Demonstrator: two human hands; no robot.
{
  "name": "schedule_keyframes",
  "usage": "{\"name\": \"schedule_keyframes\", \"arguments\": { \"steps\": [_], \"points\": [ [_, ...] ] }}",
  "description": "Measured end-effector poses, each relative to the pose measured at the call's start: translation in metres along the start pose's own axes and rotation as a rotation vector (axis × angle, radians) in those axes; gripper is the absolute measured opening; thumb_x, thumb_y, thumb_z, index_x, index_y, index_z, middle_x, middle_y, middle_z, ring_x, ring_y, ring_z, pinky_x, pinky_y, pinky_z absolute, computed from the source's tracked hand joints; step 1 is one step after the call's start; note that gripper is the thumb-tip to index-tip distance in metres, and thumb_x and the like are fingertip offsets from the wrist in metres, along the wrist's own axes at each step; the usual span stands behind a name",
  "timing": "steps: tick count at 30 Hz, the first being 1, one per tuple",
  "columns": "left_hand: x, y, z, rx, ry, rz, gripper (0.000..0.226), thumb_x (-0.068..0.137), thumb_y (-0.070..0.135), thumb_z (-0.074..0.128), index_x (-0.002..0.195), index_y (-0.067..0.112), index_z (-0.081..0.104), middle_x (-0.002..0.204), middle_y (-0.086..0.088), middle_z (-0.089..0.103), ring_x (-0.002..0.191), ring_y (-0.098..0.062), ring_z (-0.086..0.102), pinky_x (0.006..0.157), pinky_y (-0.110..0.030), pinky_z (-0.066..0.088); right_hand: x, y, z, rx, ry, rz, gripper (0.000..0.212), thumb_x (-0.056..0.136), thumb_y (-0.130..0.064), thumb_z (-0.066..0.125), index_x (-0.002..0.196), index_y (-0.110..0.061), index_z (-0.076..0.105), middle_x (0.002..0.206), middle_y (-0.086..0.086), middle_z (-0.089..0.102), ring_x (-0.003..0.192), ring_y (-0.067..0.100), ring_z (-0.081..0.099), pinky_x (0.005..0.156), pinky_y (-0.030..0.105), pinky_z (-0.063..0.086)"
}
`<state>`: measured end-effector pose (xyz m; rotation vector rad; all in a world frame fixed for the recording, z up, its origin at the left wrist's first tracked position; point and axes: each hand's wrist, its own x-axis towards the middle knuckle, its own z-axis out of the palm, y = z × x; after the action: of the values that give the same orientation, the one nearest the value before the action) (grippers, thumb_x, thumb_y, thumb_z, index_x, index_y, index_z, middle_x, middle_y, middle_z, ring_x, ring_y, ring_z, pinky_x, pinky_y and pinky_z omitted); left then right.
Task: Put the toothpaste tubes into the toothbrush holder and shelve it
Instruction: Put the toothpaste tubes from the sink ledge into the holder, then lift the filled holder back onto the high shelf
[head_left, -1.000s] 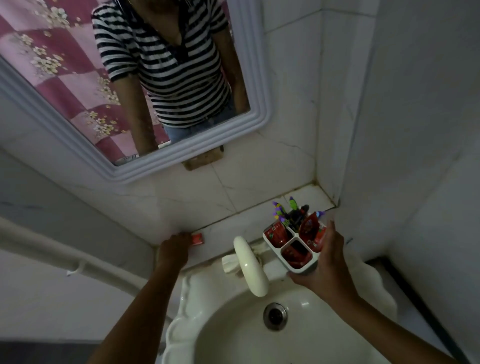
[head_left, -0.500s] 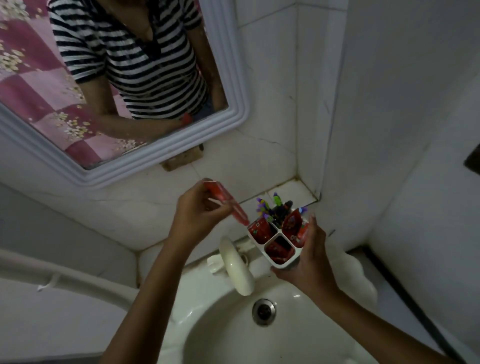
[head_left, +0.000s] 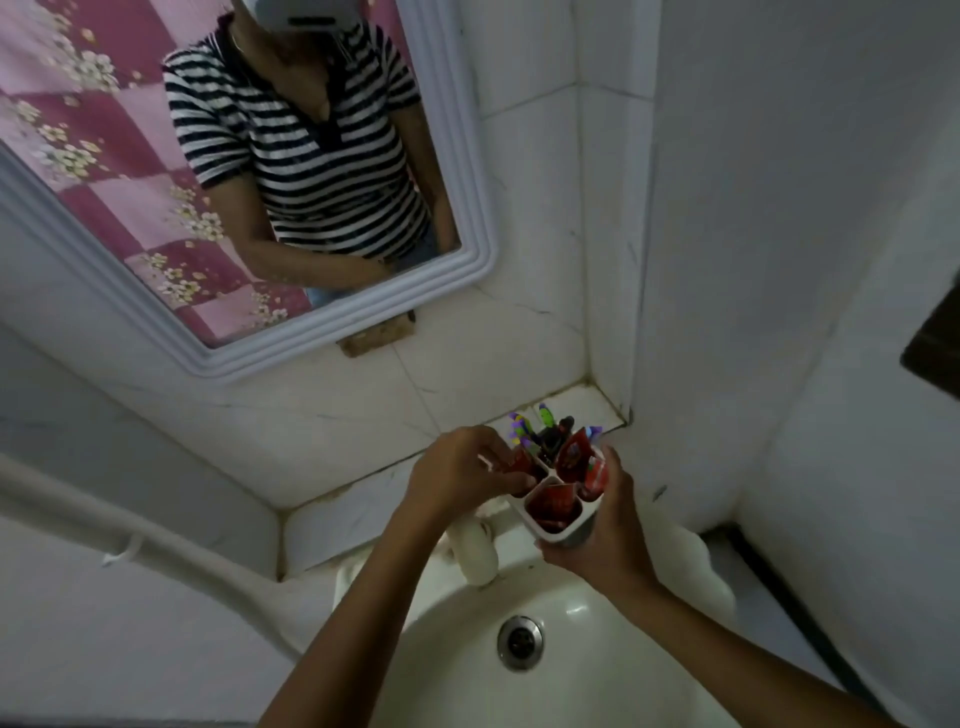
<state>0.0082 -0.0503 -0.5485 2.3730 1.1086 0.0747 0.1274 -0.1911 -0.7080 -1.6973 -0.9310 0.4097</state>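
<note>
I am holding the white toothbrush holder (head_left: 558, 512) up in the air, over the back edge of the sink (head_left: 467, 670) and just in front of the tap (head_left: 475, 553). The holder has four little rooms. Red toothpaste tubes (head_left: 571, 457) stick up out of the rooms on the near side and the right side. Purple and green toothbrushes (head_left: 540, 431) stand in the far room.

My right hand (head_left: 605, 530) is wrapped around the right side and the bottom of the holder. The fingers are curled tight on it and the thumb lies along its right wall.

My left hand (head_left: 462, 475) is at the left room of the holder. Its fingers are bunched together and pinch one red toothpaste tube (head_left: 519, 462) that is partly down inside that room. I cannot tell how deep it sits, because my fingers cover it.

Behind the holder is a white tiled ledge (head_left: 576, 408) in the corner of the walls. Above it hangs a mirror (head_left: 234, 171) with a white frame. In the mirror I see a striped shirt and a pink checked cloth with flowers. A white pipe (head_left: 130, 535) runs along the wall on the left. The drain (head_left: 519, 642) sits low in the sink bowl.
</note>
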Motion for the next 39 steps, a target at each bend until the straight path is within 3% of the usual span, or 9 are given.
{"name": "schedule_keyframes", "arguments": {
  "steps": [6,9,11,14,19,25,31,35,39],
  "points": [
    [-0.006,-0.014,-0.013,-0.165,-0.105,-0.213,0.067,0.081,0.06,0.064,0.133,0.018,0.056,0.129,-0.003,0.064,0.116,-0.021,0.061,0.098,-0.035,0.049,0.011,-0.02,-0.015,0.122,0.012,-0.053,0.147,0.039,-0.038,0.103,0.157,-0.038,0.016,0.152,-0.003,0.039,0.137,0.015,0.051,0.105,0.04,0.054],
    [-0.021,0.006,-0.032,-0.37,-0.104,-0.084,0.045,0.091,0.047,0.059,0.124,0.017,0.064,0.123,-0.002,0.068,0.118,-0.019,0.061,0.099,-0.034,0.049,0.026,-0.068,-0.029,0.213,0.003,-0.141,0.144,0.042,-0.043,0.099,0.154,-0.045,0.009,0.153,-0.012,0.039,0.134,-0.012,0.045,0.108,0.02,0.047],
    [-0.034,0.03,-0.055,-0.502,-0.001,0.021,0.033,0.094,0.041,0.056,0.12,0.023,0.067,0.114,0.007,0.071,0.112,-0.006,0.064,0.087,-0.018,0.051,0.042,-0.11,-0.04,0.27,0.026,-0.199,0.14,0.043,-0.047,0.093,0.151,-0.047,0.004,0.148,-0.019,0.039,0.127,-0.024,0.042,0.101,0.003,0.04],
    [-0.053,0.072,-0.108,-0.673,0.156,0.162,0.016,0.097,0.035,0.051,0.104,0.039,0.065,0.088,0.032,0.071,0.084,0.023,0.061,0.068,-0.002,0.047,0.071,-0.171,-0.059,0.328,0.095,-0.305,0.144,0.047,-0.04,0.094,0.157,-0.038,0.001,0.152,-0.003,0.044,0.134,-0.006,0.05,0.102,0.006,0.041],
    [-0.079,0.137,-0.213,-0.696,0.337,0.419,0.02,0.098,0.037,0.048,0.094,0.033,0.067,0.079,0.033,0.072,0.079,0.017,0.065,0.068,-0.004,0.051,0.125,-0.292,-0.105,0.394,0.19,-0.602,0.143,0.051,-0.005,0.099,0.159,-0.016,0.005,0.139,-0.015,0.048,0.124,-0.011,0.055,0.104,0.023,0.052],
    [-0.116,0.206,-0.349,-0.333,0.666,0.719,0.063,0.085,0.066,0.05,0.136,0.029,0.053,0.134,0.005,0.06,0.125,-0.011,0.055,0.106,-0.045,0.046,0.159,-0.468,-0.181,0.56,0.288,-0.832,0.136,0.048,-0.043,0.085,0.157,-0.023,0.006,0.125,-0.018,0.051,0.107,-0.016,0.062,0.087,0.013,0.055],
    [-0.133,0.239,-0.467,0.529,1.343,0.521,0.061,0.097,0.051,0.038,0.151,0.021,0.031,0.161,-0.002,0.027,0.149,-0.021,0.023,0.119,-0.046,0.024,0.186,-0.622,-0.254,0.49,0.394,-1.004,0.131,0.06,-0.028,0.095,0.155,-0.029,0.005,0.119,-0.009,0.059,0.106,0.002,0.066,0.095,0.036,0.055],
    [-0.106,0.233,-0.514,0.736,1.27,0.277,0.069,0.097,0.055,0.032,0.153,0.016,0.022,0.164,-0.005,0.017,0.151,-0.024,0.016,0.121,-0.049,0.021,0.208,-0.703,-0.271,0.469,0.502,-0.943,0.141,0.044,-0.053,0.088,0.154,-0.031,0.003,0.143,0.006,0.051,0.121,0.025,0.061,0.103,0.05,0.053],
    [-0.077,0.225,-0.523,0.759,1.194,0.227,0.074,0.097,0.058,0.027,0.155,0.018,0.008,0.165,-0.003,0.008,0.152,-0.022,0.008,0.123,-0.046,0.012,0.233,-0.744,-0.27,0.371,0.614,-0.836,0.137,0.056,-0.051,0.086,0.159,-0.021,0.001,0.153,0.009,0.038,0.136,0.034,0.046,0.112,0.052,0.041]
  ]
}}
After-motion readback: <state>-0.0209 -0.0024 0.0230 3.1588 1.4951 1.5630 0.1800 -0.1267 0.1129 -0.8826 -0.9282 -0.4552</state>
